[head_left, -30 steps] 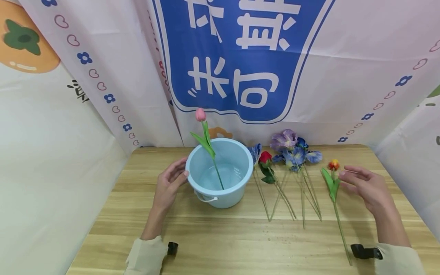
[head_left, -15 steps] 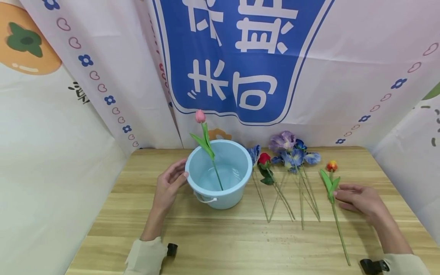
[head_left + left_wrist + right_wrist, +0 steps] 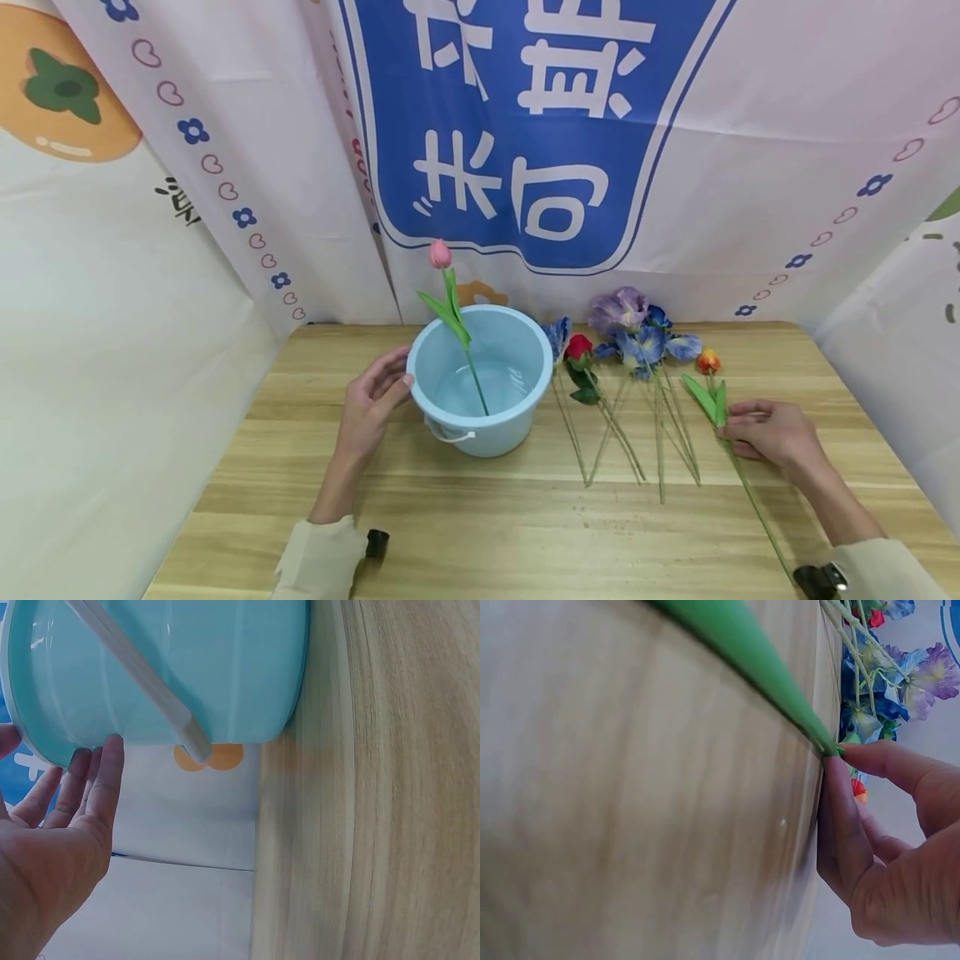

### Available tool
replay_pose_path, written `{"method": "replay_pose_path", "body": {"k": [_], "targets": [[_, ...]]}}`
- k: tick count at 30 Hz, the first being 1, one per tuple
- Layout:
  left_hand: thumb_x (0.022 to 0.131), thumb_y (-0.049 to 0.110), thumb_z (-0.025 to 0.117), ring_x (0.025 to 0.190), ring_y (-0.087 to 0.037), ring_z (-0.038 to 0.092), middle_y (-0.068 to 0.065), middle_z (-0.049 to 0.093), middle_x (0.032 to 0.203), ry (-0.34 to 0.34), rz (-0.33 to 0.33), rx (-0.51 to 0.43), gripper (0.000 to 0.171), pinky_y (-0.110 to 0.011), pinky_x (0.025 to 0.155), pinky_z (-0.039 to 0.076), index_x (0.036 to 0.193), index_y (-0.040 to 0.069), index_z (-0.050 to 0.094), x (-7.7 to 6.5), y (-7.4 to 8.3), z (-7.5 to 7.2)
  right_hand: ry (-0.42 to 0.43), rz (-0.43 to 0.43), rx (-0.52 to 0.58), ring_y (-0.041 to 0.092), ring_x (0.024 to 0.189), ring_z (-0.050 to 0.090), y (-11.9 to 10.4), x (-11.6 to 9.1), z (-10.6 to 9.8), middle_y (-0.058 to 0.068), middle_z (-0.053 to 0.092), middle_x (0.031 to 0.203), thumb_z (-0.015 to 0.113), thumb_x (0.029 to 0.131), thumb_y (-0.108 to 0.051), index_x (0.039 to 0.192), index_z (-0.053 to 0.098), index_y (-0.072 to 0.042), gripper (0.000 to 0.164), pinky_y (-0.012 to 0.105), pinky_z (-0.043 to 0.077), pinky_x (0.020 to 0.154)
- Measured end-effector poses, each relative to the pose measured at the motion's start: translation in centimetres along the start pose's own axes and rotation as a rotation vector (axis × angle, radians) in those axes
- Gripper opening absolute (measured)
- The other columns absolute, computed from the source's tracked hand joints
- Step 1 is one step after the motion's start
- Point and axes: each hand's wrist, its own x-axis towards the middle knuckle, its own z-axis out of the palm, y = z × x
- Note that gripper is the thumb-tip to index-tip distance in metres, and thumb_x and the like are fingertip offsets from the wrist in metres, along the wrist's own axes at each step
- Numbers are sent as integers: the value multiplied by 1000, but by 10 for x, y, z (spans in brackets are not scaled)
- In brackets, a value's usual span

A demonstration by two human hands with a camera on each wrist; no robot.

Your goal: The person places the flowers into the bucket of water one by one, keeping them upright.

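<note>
A light blue bucket [image 3: 483, 429] stands on the table, a pink tulip [image 3: 441, 254] leaning inside it with its bloom above the rim. My left hand [image 3: 367, 404] rests against the bucket's left side, thumb at the rim. In the left wrist view, fairly straight fingers [image 3: 105, 784] touch its wall below the rim. On the right, an orange-yellow tulip [image 3: 701, 398] is pinched at the stem just under its leaves by my right hand [image 3: 772, 433]. The right wrist view shows the green stem base [image 3: 829, 742] between thumb and fingertips, close over the wood.
Between bucket and right hand lie a red rose [image 3: 579, 348], a purple flower [image 3: 621, 308] and several blue flowers [image 3: 645, 343], stems toward me. The wooden table [image 3: 525, 533] ends at a printed cloth backdrop [image 3: 300, 125]. A white handle [image 3: 450, 435] hangs on the bucket.
My right hand has come down and left onto the orange-yellow tulip and now pinches its stem. The bloom has shifted slightly left. The left hand and bucket have stayed put.
</note>
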Motion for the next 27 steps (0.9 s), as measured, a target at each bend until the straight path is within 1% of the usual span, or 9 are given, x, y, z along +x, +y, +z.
{"method": "replay_pose_path", "body": {"k": [5,10,13,16,18,21,23,27], "targets": [[105,6,64,117,-5,69,-27,62,145,-5,-6,-9,49,-25,98,66,152,-3,53,0,1,1,-7,-10,-24,2,79,75,1,1,-2,-11,76,93,78,96,-9,141,53,16,57,30,71,75],[105,5,64,117,-5,69,-28,61,146,-8,-10,-17,49,-25,98,66,152,-4,53,0,2,1,-24,-25,-12,-2,82,74,4,1,-4,-10,78,99,76,99,-9,146,50,17,60,31,71,77],[105,5,64,118,-7,70,-28,62,145,-2,-7,-17,49,-25,98,66,151,-4,53,0,2,1,-25,-37,-4,-1,82,74,4,1,-5,-9,78,98,76,99,-11,148,47,17,63,31,71,77],[105,5,64,119,-8,69,-28,62,145,-2,-4,-14,49,-25,98,66,151,-4,53,0,2,0,-21,-45,-9,0,81,74,4,0,-5,-8,78,96,75,100,-13,148,47,17,63,31,71,76],[105,5,64,119,-9,69,-28,61,146,-4,-4,-12,49,-25,98,65,151,-4,53,0,2,0,-18,-50,-19,0,81,75,4,0,-4,-7,79,95,77,99,-12,147,48,17,63,30,71,76],[105,5,64,119,-8,69,-29,61,146,-5,-5,-10,49,-24,98,65,152,-4,53,0,2,0,-3,-64,-65,4,79,75,3,0,-2,-6,78,95,81,95,-9,144,51,18,63,30,71,73],[105,5,64,119,-7,69,-29,61,146,-4,-5,-8,49,-24,98,65,152,-4,53,0,2,1,14,-83,-121,7,77,76,1,0,0,-3,79,96,85,91,-11,142,53,17,66,30,70,70],[104,4,64,118,-6,69,-29,61,145,-3,-3,-8,49,-24,98,65,152,-4,53,0,1,1,44,-120,-219,13,74,75,0,0,5,9,80,100,89,88,-14,137,57,16,66,30,69,64]]}}
